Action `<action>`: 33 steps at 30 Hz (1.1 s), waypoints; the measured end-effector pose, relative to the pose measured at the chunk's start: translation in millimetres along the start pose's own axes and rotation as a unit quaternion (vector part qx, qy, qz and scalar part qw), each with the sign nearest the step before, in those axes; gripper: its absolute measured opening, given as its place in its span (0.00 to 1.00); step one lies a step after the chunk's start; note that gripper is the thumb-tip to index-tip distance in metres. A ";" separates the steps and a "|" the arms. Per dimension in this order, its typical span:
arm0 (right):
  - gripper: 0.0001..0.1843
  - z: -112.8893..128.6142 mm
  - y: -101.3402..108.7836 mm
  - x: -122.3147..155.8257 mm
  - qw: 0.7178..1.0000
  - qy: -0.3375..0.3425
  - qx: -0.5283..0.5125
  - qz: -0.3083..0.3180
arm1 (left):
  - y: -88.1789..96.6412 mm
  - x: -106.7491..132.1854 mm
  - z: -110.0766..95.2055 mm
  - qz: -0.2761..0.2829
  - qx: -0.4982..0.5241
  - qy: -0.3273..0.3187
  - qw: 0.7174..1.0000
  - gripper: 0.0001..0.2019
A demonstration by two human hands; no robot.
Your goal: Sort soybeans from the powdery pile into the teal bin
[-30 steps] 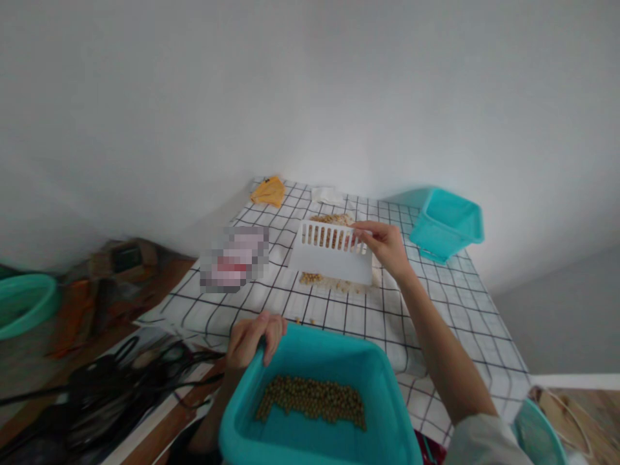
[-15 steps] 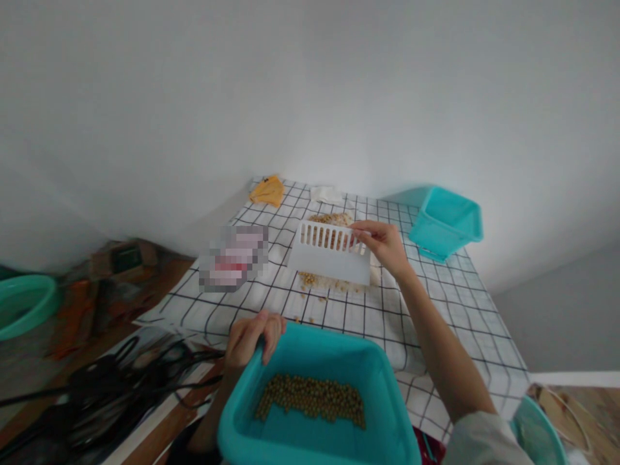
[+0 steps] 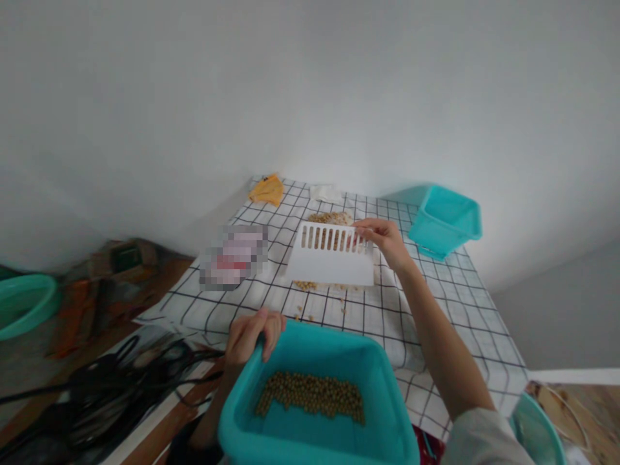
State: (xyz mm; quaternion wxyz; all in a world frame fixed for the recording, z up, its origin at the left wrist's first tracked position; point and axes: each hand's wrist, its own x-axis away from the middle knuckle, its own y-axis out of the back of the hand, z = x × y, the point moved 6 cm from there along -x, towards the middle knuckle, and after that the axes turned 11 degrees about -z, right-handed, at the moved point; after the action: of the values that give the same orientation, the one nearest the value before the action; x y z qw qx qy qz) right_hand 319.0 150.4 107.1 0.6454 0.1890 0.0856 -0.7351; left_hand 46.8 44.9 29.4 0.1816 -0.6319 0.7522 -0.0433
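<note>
My right hand [image 3: 382, 237] pinches the upper right edge of a flat white plastic plate [image 3: 332, 268] with a row of slots. The plate leans over a heap of yellowish beans [image 3: 329, 218] on the checked cloth, and some show through its slots and below its lower edge. My left hand [image 3: 256, 334] is closed over the far left corner of a teal plastic basin [image 3: 339, 336]. Inside the basin lie many greenish-brown beans [image 3: 312, 395].
Another teal container [image 3: 445, 223] stands tilted at the back right. A yellow cloth [image 3: 267, 190] and a white tissue [image 3: 325, 193] lie at the back. A blurred-out pinkish object [image 3: 234, 257] is on the left. Black cables [image 3: 121, 381] tangle beside the table.
The white plate has tilted flatter and come slightly nearer and to the right, covering more of the front beans. A few loose beans have shifted. My left hand and the basin stay put.
</note>
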 end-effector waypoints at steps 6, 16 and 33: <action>0.12 -8.3 -1.3 1.9 0.997 -0.055 -0.015 0.043 | -0.7 1.2 -2.3 -0.005 -0.002 0.009 1.000 0.33; 0.09 -12.4 -17.7 9.8 0.981 -0.097 -0.010 0.165 | -1.3 0.7 -2.0 -0.017 0.010 0.010 1.000 0.33; 0.14 -29.8 -20.4 34.4 0.889 -0.194 0.103 0.401 | 6.3 -1.7 5.0 0.068 0.010 -0.005 0.998 0.33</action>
State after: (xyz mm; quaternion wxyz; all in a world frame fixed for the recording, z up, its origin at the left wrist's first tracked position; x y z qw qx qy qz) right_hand 300.7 133.0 64.1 0.8658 0.1258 -0.2005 -0.4408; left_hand 42.8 48.6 23.3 0.1947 -0.5779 0.7917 -0.0351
